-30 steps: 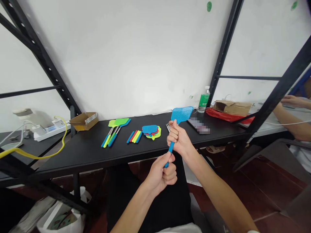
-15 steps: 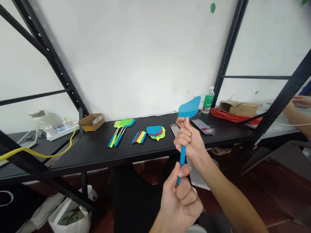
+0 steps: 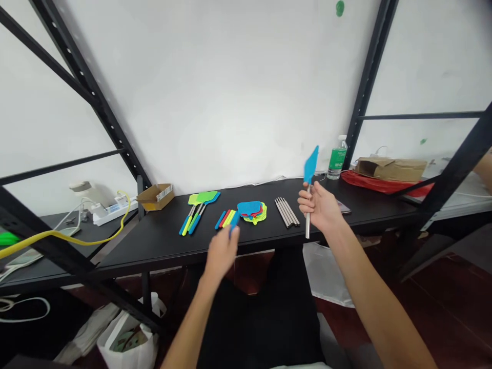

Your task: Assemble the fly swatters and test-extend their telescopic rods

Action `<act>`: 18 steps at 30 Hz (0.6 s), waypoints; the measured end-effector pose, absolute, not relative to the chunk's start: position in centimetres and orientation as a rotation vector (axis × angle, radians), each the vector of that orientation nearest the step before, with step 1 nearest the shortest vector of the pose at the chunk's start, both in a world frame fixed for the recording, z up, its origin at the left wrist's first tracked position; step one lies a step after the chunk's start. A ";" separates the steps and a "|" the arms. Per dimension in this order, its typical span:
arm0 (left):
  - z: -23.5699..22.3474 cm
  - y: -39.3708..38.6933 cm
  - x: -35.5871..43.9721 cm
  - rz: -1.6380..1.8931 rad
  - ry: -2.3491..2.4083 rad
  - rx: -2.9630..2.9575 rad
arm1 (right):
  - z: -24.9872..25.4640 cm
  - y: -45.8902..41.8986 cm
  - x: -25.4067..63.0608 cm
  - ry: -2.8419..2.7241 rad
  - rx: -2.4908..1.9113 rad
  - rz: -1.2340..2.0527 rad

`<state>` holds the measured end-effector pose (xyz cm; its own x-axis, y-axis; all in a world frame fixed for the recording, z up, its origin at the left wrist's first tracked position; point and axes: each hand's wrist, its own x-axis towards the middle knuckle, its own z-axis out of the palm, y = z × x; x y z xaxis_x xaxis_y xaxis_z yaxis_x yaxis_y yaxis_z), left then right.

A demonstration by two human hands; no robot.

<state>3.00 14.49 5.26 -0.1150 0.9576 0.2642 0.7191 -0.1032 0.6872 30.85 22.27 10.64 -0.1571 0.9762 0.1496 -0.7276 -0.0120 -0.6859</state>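
My right hand (image 3: 321,207) is closed round the metal rod of a fly swatter, held upright above the table's right part. The swatter's blue head (image 3: 311,164) stands nearly edge-on, and its bare rod end (image 3: 307,229) shows below my fingers. My left hand (image 3: 223,248), slightly blurred, pinches a blue handle (image 3: 234,221) at the row of coloured handles (image 3: 224,219). Right of that row lies a stack of mesh swatter heads (image 3: 249,207), blue on top. Several metal rods (image 3: 287,212) lie side by side near my right hand. Assembled swatters (image 3: 197,211) rest on the left.
The black table (image 3: 154,246) stands against a white wall. A small cardboard box (image 3: 156,197) sits on its left, near a yellow cable (image 3: 96,241). A bottle (image 3: 337,159), a phone (image 3: 343,207) partly hidden, and a flattened carton (image 3: 392,169) are on the right. Black frame posts flank the table.
The blue handle has come off the swatter's rod, baring the metal. My left hand has moved left with the handle to the row; my right hand has shifted right with the swatter.
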 end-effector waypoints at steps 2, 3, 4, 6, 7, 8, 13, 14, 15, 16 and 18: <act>5.8 17.7 -0.2 0.843 2.307 1.834 | 10.0 22.7 29.9 -0.752 -0.469 1.614; 5.9 18.9 -1.5 0.750 2.435 1.814 | 9.6 23.0 29.6 -0.752 -0.478 1.625; 5.8 19.8 -2.4 0.676 2.500 1.820 | 9.3 23.3 29.4 -0.756 -0.481 1.635; 5.3 21.1 -3.4 0.557 2.511 1.877 | 8.6 23.7 29.1 -0.772 -0.476 1.654; 5.0 21.5 -3.6 0.524 2.498 1.913 | 8.3 23.8 29.0 -0.781 -0.471 1.664; 4.8 21.7 -3.6 0.509 2.480 1.950 | 8.1 23.8 28.9 -0.792 -0.469 1.675; 4.2 21.8 -3.7 0.558 2.421 2.082 | 7.5 23.5 28.4 -0.886 -0.508 1.725; 4.3 21.7 -3.9 0.570 2.410 2.085 | 7.5 23.5 28.2 -0.907 -0.512 1.724; 4.4 21.6 -4.0 0.598 2.401 2.076 | 7.5 23.4 28.1 -0.929 -0.514 1.721; 4.6 21.4 -4.0 0.651 2.390 2.061 | 7.5 23.3 27.8 -0.951 -0.516 1.718; 5.1 20.9 -3.8 0.834 2.313 2.027 | 7.4 22.8 27.0 -0.994 -0.518 1.732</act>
